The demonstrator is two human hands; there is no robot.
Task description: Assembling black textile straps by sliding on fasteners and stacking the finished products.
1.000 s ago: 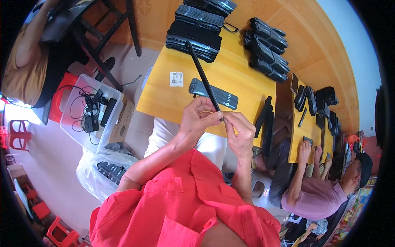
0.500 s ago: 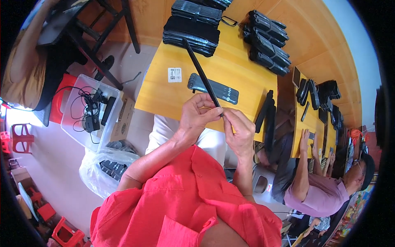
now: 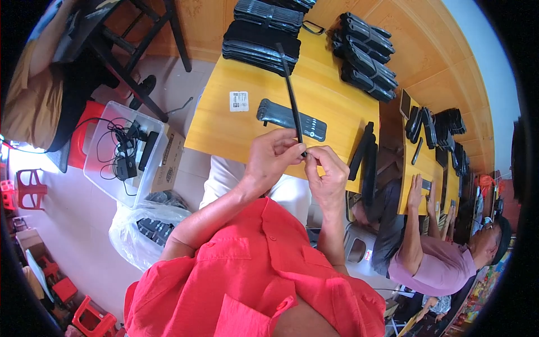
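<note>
My left hand [image 3: 276,154] pinches a long, thin black strip [image 3: 291,92] near its lower end. The strip points away from me, its far tip in line with a stack of flat black packs [image 3: 261,48]. Close beside it, my right hand [image 3: 328,168] has thumb and forefinger pinched at the strip's lower end; the exact contact is too small to make out. Under the strip, on the yellow table [image 3: 216,126], lies a flat dark pack [image 3: 269,111] with a row of pale marks. A white printed label [image 3: 238,101] lies to its left.
Bundled black packs [image 3: 368,56] are piled at the back right. Long black pieces [image 3: 365,154] hang over the table's right edge. On the left stand a clear bin [image 3: 104,168] of cables and a plastic bag [image 3: 132,236]. Another person [image 3: 432,258] sits at the right table.
The strip's far end has swung right and a little farther away, and it now looks thinner. Both my hands stay in nearly the same place, still pinching.
</note>
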